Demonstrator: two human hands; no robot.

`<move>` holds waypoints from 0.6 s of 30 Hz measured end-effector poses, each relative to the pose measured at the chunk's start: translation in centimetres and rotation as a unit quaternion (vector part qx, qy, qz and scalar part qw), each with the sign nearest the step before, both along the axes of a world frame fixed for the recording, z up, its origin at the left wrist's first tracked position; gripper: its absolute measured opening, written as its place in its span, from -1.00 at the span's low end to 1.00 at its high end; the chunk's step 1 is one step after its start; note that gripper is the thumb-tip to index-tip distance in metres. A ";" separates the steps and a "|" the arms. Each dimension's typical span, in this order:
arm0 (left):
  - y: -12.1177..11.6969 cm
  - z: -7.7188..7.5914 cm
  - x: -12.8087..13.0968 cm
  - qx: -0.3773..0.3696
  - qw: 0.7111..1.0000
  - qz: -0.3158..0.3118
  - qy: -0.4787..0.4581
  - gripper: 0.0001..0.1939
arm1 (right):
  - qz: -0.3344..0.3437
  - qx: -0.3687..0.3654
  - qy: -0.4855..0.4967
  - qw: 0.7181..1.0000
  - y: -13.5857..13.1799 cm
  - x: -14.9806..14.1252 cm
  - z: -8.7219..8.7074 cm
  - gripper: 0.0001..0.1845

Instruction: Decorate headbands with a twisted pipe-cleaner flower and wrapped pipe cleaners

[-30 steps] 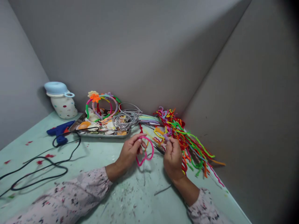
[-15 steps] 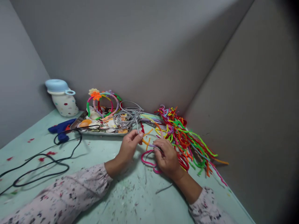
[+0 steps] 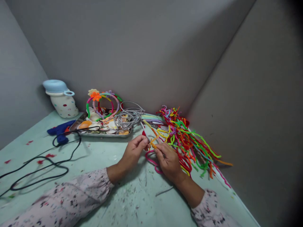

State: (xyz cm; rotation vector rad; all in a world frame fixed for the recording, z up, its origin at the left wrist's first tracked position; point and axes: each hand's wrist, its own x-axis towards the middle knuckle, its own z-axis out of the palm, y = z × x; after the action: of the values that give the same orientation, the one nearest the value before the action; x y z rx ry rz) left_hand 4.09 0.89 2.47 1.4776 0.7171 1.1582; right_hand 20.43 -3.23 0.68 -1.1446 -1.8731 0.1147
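My left hand (image 3: 133, 151) and my right hand (image 3: 167, 160) meet above the green table, fingers pinched together. Between them they hold a thin grey wire with an orange pipe cleaner (image 3: 153, 140) twisted on it, sticking up and away. A pink pipe cleaner loop (image 3: 151, 160) lies on the table under and beside my right hand. Just right of my right hand sprawls a pile of coloured pipe cleaners (image 3: 189, 142).
A metal tray (image 3: 104, 134) holds shells, grey wire coils (image 3: 127, 118) and decorated headbands (image 3: 101, 101). A blue glue gun (image 3: 60, 130) with a black cord (image 3: 47, 164) lies at the left. A white dotted jar (image 3: 62, 101) stands at the back left. Grey walls close in behind and right.
My left hand let go of the pink loop, which now lies on the table. Both hands came together on the grey wire and orange pipe cleaner.
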 end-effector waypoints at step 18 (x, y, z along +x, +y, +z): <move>0.0 -0.4 -0.2 0.181 0.963 0.112 0.163 -0.80 | -0.048 0.030 0.007 0.998 0.1 0.0 -0.3 -0.85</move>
State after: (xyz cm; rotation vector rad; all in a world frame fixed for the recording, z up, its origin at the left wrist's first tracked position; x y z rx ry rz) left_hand 3.91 0.88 2.11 1.9647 0.9527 1.2801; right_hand 20.43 -3.15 0.38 -1.1859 -1.7938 0.0132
